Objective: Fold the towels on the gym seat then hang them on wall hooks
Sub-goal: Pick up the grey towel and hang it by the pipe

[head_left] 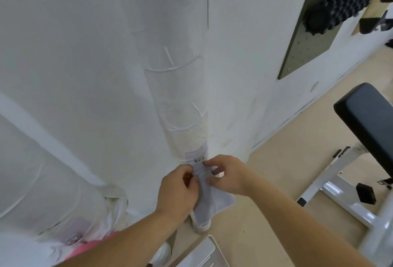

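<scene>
Two hands are meeting at the wall hook (199,159): the left hand (178,190) is pinching the towel (209,199) just below it, the right hand (227,175) seemingly pinching alongside. Releasing before fabric is catching risks it dropping.

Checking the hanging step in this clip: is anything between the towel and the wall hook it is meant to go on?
Nothing visible stands in the way. The towel is held up with its top edge just below the metal hook on the wall, and no object sits between them. Whether it has caught on the hook yet cannot be told.
</scene>
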Demonstrator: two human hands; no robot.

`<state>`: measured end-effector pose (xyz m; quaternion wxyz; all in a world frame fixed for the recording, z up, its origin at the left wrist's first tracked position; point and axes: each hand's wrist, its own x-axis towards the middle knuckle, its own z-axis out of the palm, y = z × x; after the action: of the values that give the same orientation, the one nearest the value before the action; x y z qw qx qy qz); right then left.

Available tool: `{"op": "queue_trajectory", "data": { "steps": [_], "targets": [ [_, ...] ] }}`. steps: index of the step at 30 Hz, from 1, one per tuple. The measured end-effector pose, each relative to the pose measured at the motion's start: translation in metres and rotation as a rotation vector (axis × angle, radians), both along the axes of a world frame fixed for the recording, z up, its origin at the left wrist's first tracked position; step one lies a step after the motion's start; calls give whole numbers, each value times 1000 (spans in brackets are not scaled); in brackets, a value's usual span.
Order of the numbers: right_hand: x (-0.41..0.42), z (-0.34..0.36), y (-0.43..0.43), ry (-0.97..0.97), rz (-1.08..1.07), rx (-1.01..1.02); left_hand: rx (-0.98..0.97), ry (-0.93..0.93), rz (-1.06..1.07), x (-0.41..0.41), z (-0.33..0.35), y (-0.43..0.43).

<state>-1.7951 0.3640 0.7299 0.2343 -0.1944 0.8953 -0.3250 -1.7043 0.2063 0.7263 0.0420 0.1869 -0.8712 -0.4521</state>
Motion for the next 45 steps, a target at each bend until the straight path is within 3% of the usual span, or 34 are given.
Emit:
{"op": "queue_trajectory", "data": {
  "steps": [4,12,18,21,27,37,42,45],
  "targets": [
    [1,-4,-4,103,-4,25,-73,46,-189,8,-15,6],
    [-1,-21,-9,108,0,31,-181,18,-208,-8,-30,-5],
    [3,-22,-9,163,29,85,-91,-44,-174,-6,-29,-4],
    [13,-21,-11,166,80,106,-242,-90,-269,-1,-22,-8],
    [31,-13,-13,347,30,15,-278,71,-244,2,-13,-4],
    [26,-23,-20,227,-97,-46,32,20,-132,4,-17,-2],
    [31,-22,-22,213,-128,-22,-47,-70,-318,14,-12,-9],
    [29,-13,-22,232,-43,66,-43,-43,-286,17,-6,-15]
  ]
}}
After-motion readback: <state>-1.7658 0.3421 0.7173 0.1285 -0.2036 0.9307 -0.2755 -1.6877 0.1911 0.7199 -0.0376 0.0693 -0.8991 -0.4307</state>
